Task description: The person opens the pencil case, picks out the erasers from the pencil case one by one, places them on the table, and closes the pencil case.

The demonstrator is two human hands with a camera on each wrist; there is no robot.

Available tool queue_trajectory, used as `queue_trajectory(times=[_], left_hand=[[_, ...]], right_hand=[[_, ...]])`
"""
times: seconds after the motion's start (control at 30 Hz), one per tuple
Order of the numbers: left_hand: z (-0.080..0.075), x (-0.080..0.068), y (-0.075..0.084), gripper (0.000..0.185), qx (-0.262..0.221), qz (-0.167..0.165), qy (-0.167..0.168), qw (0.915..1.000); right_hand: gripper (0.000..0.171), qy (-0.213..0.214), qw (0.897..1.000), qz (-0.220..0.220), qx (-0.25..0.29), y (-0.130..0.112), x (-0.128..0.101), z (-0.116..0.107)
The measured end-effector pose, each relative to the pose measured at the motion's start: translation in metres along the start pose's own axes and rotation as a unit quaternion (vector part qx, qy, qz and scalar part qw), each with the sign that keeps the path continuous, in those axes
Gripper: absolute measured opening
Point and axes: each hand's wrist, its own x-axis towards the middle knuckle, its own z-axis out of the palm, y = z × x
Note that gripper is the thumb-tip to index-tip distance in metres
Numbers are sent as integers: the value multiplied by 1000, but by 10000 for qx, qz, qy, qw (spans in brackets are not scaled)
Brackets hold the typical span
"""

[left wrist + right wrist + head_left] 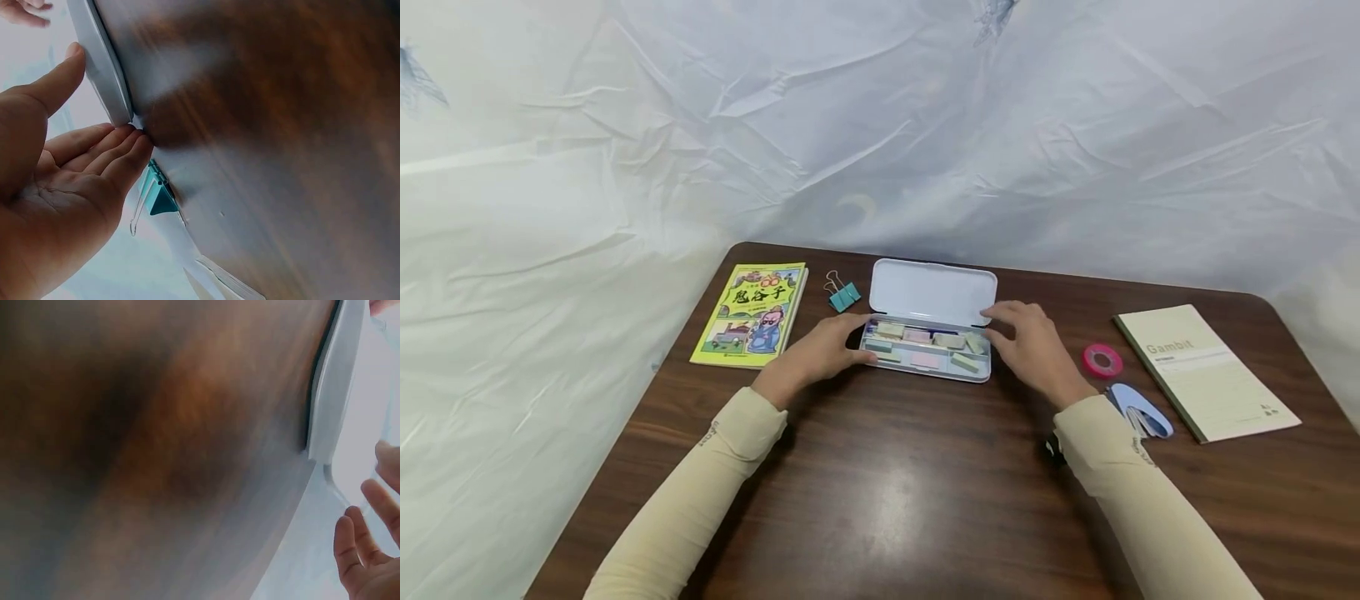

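Observation:
An open white pencil case [928, 362] lies on the brown table [887, 492], its lid [932, 292] tipped up at the back. Several pastel blocks [925, 360] fill its tray. My left hand [852, 337] touches the case's left end. In the left wrist view its straight fingers [119, 147] meet the corner and the thumb [59, 78] lies along the case's edge [103, 69]. My right hand [1000, 325] rests at the right end, fingertips by the lid's corner. Its relaxed fingers [365, 550] show beside the case's edge [331, 394] in the right wrist view.
A yellow comic book [751, 313] lies at the left, with a teal binder clip [844, 294] [159, 195] beside the case. At the right are a pink tape roll [1102, 361], a blue-and-white stapler [1142, 410] and a cream notebook [1206, 371]. White sheeting [625, 125] hangs behind.

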Motion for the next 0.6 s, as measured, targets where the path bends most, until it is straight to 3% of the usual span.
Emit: queue_trajectory(times=[0.23, 0.6], left_hand=[[8, 9, -19, 91, -57, 2, 39, 10000], [5, 7, -10, 90, -29, -56, -42, 10000]], right_hand=[[25, -432, 9990, -81, 95, -10, -14, 12], [22, -449, 9990, 32, -56, -12, -19, 19]])
